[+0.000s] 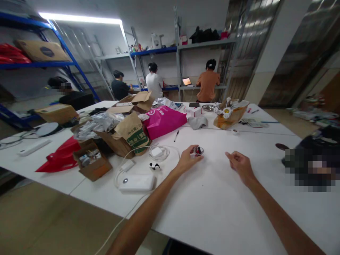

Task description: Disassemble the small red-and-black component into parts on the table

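My left hand (pixel 189 158) holds a small round clear container (pixel 198 151) between thumb and fingers, just above the white table (pixel 212 198). Something red and black shows inside it, too small to name. To the right of it, apart from the container, is my right hand (pixel 241 165). Its fingers are curled and pressed together, and whatever they hold, if anything, I cannot make out. Left of my left hand lie a small black-and-white object (pixel 154 166) and a white charger (pixel 157 152) with a coiled cable. A black pen (pixel 176 136) rests farther back.
A white box-shaped device (pixel 136 182) lies near the front edge, with a cable trailing off the table. Beyond are a brown paper bag (pixel 132 132), a magenta bag (pixel 166 122) and an open carton (pixel 92 161). A dark bundle (pixel 316 152) sits at right. Several people work behind.
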The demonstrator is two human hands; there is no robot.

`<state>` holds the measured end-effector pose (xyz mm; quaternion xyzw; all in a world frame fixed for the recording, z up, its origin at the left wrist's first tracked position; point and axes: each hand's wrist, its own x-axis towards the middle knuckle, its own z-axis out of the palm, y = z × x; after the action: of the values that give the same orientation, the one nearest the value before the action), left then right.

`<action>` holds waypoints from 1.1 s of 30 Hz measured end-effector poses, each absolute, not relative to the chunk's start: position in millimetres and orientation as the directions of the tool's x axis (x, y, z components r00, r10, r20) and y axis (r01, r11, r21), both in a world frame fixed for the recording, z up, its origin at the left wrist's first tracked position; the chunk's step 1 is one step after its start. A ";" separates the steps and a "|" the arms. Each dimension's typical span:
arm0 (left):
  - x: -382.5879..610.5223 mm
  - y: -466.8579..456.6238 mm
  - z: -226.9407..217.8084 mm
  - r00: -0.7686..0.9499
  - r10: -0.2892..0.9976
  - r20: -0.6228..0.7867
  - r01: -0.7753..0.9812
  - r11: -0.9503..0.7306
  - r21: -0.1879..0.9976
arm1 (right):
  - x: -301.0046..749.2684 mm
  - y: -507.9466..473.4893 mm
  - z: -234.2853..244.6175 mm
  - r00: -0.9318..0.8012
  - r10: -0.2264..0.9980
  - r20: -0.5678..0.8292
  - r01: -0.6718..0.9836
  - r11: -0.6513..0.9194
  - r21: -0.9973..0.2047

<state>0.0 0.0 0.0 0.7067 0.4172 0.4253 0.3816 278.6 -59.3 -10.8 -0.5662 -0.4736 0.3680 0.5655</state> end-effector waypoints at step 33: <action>8.5 -34.5 9.9 0.485 0.755 0.441 0.376 -0.635 0.675 | 215.9 -54.9 45.7 -0.130 0.866 0.483 0.521 0.474 -0.710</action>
<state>8.5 -34.5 9.9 0.8234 0.3434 0.3737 0.2541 215.9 -54.9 45.7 -0.4764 -0.7276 0.1894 0.4558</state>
